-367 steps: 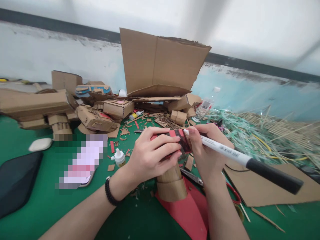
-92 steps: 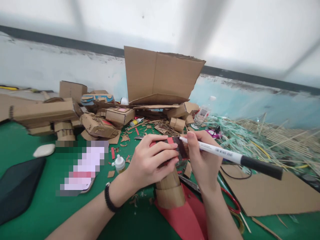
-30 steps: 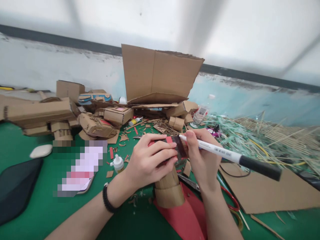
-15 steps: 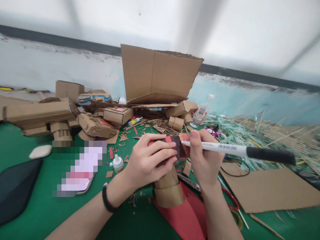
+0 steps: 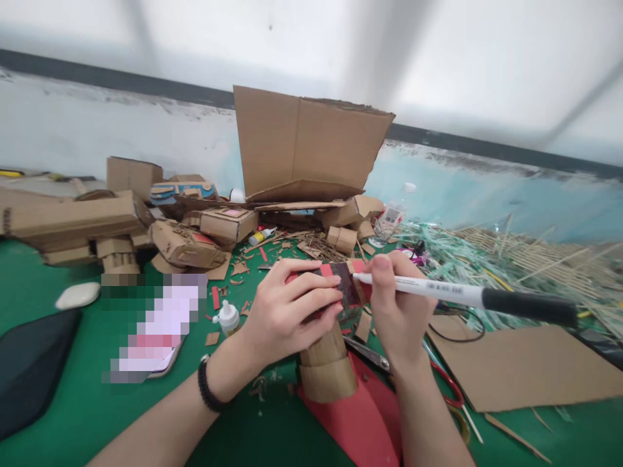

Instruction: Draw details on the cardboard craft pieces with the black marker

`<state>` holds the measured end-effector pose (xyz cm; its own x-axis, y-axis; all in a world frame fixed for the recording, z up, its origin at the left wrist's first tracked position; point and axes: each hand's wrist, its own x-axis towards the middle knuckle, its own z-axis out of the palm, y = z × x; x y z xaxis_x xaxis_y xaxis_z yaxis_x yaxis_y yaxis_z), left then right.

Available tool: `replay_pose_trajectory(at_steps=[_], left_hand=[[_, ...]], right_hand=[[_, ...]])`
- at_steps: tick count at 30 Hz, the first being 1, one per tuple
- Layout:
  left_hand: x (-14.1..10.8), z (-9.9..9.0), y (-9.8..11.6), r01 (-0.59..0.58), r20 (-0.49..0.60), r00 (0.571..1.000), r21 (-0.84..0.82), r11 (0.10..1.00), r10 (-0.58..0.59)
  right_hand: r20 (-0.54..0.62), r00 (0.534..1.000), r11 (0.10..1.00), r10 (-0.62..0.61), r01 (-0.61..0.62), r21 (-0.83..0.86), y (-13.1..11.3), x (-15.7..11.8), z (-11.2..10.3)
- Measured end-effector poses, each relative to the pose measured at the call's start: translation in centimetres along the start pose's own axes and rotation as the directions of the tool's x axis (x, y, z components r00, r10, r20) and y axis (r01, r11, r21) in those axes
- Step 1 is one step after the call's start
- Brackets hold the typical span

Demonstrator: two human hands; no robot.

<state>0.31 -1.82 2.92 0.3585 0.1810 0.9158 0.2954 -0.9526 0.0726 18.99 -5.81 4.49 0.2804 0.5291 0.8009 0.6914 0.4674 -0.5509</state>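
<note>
Steadying the red-and-black banded cardboard piece [image 5: 344, 285] occupies your left hand [image 5: 287, 305]: fingers [image 5: 318, 299] curled over its upper and near faces, closed in around it, thumb out of sight. Wrapped this way, they probably stop it rolling, and they leave its right end bare for the pen.

Your right hand [image 5: 402, 305] pinches a slim white-barrelled marker with a long black end [image 5: 457, 293], thumb close to the tip, likely for fine control. Tip sits at the edge of the dark band; contact looks likely, any fresh ink too small to tell. Black end points right, clear of your wrists.

Piece's position: front and centre, above the green worktop [image 5: 87, 402]. A stepped tan cardboard tube [image 5: 328, 379] shows below it, slightly tilted, perhaps its stem; the joint hides behind your left fingers. Behind the tube's lower rim, a bright red sheet [image 5: 360, 425]; cannot tell whether the two touch.

Nearby: silver-bladed scissors with red handles [image 5: 372, 355] lie partly behind your right forearm, presumably for easy reach. A small white nozzle-topped bottle [image 5: 228, 318] stands upright just beyond your left wrist, apart from the pen.
</note>
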Motion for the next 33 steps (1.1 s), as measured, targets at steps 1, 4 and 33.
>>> replay_pose_trajectory(at_steps=[1,4,33], left_hand=[[0.0,-0.01,0.0,-0.001,0.001,1.0,0.001,1.0,0.001],[0.0,-0.05,0.01,-0.003,0.0,1.0,0.003,1.0,0.003],[0.1,-0.08,-0.07,-0.008,0.004,1.0,0.008,1.0,0.008]], right_hand=[[0.01,1.0,1.0,-0.004,0.004,0.002,0.04,-0.03,-0.05],[0.02,1.0,1.0,0.006,-0.006,0.012,0.18,-0.1,-0.21],[0.066,0.998,0.986,0.009,-0.019,0.164,0.62,-0.04,-0.51]])
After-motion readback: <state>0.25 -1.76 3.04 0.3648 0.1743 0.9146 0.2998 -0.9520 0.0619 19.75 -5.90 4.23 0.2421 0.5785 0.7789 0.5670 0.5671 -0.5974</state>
